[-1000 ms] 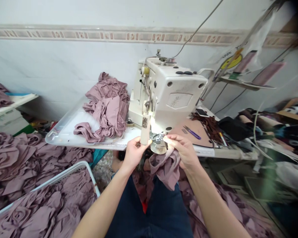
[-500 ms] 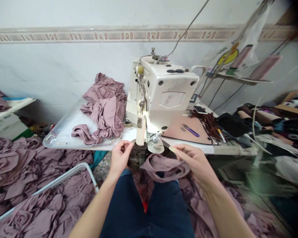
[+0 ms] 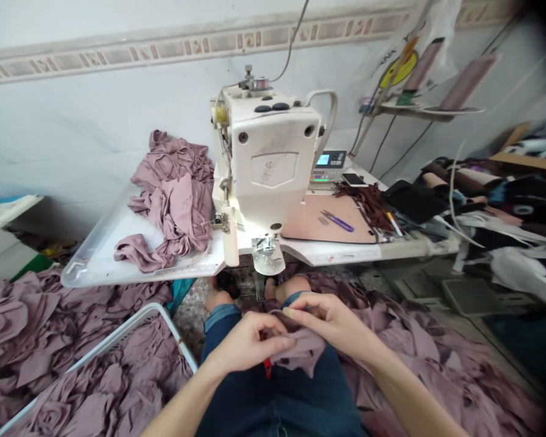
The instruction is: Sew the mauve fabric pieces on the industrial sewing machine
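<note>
Over my lap in dark jeans, my left hand (image 3: 248, 343) and my right hand (image 3: 330, 321) both pinch a small mauve fabric piece (image 3: 300, 355). The fingers of each hand are closed on its edge. A cream sewing machine (image 3: 266, 158) stands on the white table (image 3: 346, 252) in front of me, its lit presser foot (image 3: 267, 250) bare above my knees. A small red thing (image 3: 267, 367) shows under the fabric near my left hand.
A heap of mauve fabric (image 3: 173, 194) lies on a clear tray (image 3: 95, 267) left of the machine. A white basket (image 3: 118, 376) at lower left holds more pieces, and more cover the floor on both sides. Purple snips (image 3: 339, 222), a phone (image 3: 353, 179) and dark clutter sit to the right.
Both hands have come down from the presser foot to my lap, bringing the mauve piece with them. The view has tilted down and shifted right.
</note>
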The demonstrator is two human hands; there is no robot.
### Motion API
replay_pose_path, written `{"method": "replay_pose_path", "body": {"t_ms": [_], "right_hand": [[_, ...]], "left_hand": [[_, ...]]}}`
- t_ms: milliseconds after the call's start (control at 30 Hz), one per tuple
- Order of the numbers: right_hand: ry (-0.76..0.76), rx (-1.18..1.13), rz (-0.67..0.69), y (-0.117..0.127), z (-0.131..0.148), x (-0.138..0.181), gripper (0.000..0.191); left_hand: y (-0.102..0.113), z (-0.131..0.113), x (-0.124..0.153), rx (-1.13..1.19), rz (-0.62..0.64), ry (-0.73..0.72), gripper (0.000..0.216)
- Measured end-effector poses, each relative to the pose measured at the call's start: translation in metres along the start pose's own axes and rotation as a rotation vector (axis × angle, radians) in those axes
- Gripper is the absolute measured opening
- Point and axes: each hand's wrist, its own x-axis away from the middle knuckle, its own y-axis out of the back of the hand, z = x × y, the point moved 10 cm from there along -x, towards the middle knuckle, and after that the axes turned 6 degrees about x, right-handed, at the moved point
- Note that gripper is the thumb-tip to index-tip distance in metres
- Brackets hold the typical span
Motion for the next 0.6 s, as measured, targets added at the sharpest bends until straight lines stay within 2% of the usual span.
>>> {"method": "replay_pose_path", "body": {"t_ms": [133, 267, 333, 467, 533, 600], "right_hand": [[-0.121, -0.084, -0.072, 0.007, -0.029, -0.002, 0.043], [-0.199, -0.07, -0.093, 0.011, -0.044, -0.005, 0.049], [-0.19, -0.003, -0.017, 0.005, -0.042, -0.006, 0.043], [-0.101, 0.083, 0.234, -0.022, -0.034, -0.006, 0.026], [-0.069, 0.064, 0.239, -0.026, -0.032, -0.006, 0.027], [-0.066, 0.065, 0.189, -0.023, -0.032, -0.007, 0.027]], "left_hand": [[0.025, -0.024, 0.002, -0.299, -0.106, -0.16, 0.024], [0.042, -0.015, 0.008, -0.287, -0.179, -0.108, 0.023], [0.044, -0.014, 0.011, -0.308, -0.174, -0.12, 0.023], [0.036, -0.018, 0.015, -0.389, -0.109, -0.205, 0.029], [0.035, -0.015, 0.015, -0.428, -0.105, -0.211, 0.033], [0.038, -0.011, 0.015, -0.461, -0.14, -0.196, 0.034]]}}
